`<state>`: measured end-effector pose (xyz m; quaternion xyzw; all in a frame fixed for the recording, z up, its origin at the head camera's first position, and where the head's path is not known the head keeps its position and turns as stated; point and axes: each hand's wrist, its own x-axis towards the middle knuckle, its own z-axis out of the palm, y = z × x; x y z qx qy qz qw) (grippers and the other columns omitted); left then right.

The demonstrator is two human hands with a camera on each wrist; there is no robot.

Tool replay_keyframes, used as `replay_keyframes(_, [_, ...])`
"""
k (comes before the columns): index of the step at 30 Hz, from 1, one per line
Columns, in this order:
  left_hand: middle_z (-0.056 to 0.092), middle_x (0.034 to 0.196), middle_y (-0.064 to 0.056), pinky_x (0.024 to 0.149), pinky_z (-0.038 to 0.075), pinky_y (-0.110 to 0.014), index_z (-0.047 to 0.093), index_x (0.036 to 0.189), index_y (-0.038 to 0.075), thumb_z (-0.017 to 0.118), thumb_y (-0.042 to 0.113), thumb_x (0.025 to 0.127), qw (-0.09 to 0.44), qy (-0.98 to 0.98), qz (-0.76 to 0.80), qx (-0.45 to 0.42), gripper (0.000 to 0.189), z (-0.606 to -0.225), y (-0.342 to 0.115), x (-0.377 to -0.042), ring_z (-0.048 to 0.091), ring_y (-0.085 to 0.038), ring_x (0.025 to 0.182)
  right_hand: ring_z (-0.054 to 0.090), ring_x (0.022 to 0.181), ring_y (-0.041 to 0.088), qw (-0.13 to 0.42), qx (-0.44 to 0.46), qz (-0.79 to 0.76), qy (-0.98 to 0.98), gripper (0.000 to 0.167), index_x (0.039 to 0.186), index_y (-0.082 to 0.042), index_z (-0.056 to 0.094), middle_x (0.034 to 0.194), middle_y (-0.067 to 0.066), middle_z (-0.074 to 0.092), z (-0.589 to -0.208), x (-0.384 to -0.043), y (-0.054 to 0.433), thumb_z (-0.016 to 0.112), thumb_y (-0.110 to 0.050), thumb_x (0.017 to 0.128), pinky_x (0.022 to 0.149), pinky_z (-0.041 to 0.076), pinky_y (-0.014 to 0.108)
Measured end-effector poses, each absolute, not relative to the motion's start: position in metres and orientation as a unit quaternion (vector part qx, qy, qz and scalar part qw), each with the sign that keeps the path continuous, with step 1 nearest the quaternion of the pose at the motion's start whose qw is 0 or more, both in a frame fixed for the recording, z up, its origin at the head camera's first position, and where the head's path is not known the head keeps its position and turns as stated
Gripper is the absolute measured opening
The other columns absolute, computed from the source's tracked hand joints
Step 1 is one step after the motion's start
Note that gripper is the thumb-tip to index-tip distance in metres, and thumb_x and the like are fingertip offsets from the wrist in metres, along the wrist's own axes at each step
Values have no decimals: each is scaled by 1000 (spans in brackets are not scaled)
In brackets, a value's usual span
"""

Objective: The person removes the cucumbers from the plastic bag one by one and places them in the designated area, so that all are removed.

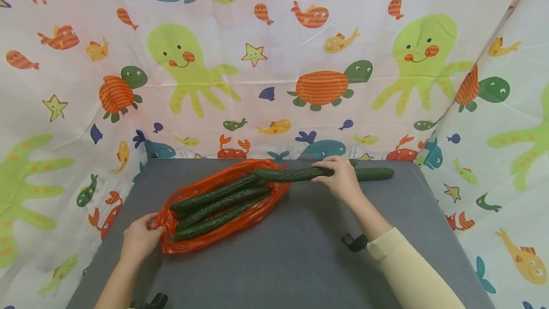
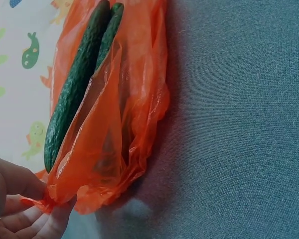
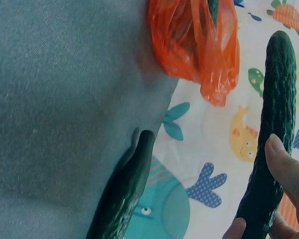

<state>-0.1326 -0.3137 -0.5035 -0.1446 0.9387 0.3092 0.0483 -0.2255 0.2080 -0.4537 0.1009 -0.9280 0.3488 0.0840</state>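
An orange plastic bag [image 1: 253, 216] lies spread on the grey table with three dark green cucumbers [image 1: 220, 201] side by side in its opening. My left hand [image 1: 141, 237] pinches the bag's gathered near-left corner between thumb and fingers; the left wrist view shows this thin film [image 2: 97, 154] pulled up beside a cucumber [image 2: 74, 94]. My right hand [image 1: 340, 180] grips another cucumber [image 1: 296, 174] around its length, raised over the bag's far right end. Beyond that hand, one more cucumber [image 1: 376, 173] rests on the table, also visible in the right wrist view.
A grey cloth surface [image 1: 274, 271] spans the table. Behind it and along both sides hangs a white curtain [image 1: 266, 94] printed with sea animals. Black straps [image 1: 355, 242] sit at the wrists.
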Motion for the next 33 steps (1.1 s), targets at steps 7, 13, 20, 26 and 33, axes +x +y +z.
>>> replay_keyframes(7, [69, 114, -25, 75, 51, -48, 55, 137, -5, 63, 20, 94, 49, 937, 312, -147, 51, -500, -313, -131, 61, -42, 105, 48, 125, 39, 80, 89, 356, -927, 40, 116, -18, 78, 125, 12, 64, -455, -226, 220, 88, -22, 77, 110, 28, 66])
replay_keyframes(13, [69, 117, -26, 80, 50, -53, 54, 139, -6, 62, 18, 94, 55, 937, 313, -144, 51, -499, -315, -130, 58, -48, 111, 52, 119, 36, 79, 87, 350, -929, 41, 116, -20, 78, 118, 7, 65, -461, -227, 234, 88, -22, 76, 105, 36, 63])
replay_keyframes(20, [69, 114, -25, 68, 50, -39, 56, 137, -6, 63, 18, 94, 49, 938, 313, -143, 49, -497, -315, -130, 63, -40, 102, 48, 126, 40, 75, 72, 343, -933, 42, 117, -18, 77, 124, 10, 64, -470, -226, 253, 88, -22, 77, 106, 35, 65])
replay_keyframes(26, [70, 113, -24, 63, 48, -32, 56, 137, -6, 63, 18, 94, 46, 939, 311, -141, 49, -498, -317, -130, 65, -36, 97, 48, 124, 40, 62, 54, 338, -938, 42, 121, -17, 76, 124, 11, 62, -478, -225, 266, 85, -23, 80, 103, 37, 65])
replay_keyframes(33, [69, 112, -25, 68, 51, -39, 56, 136, -6, 63, 18, 94, 47, 937, 311, -150, 49, -500, -318, -129, 63, -37, 98, 48, 125, 43, 52, 40, 330, -942, 42, 122, -16, 75, 126, 14, 62, -491, -224, 282, 84, -21, 82, 104, 35, 66])
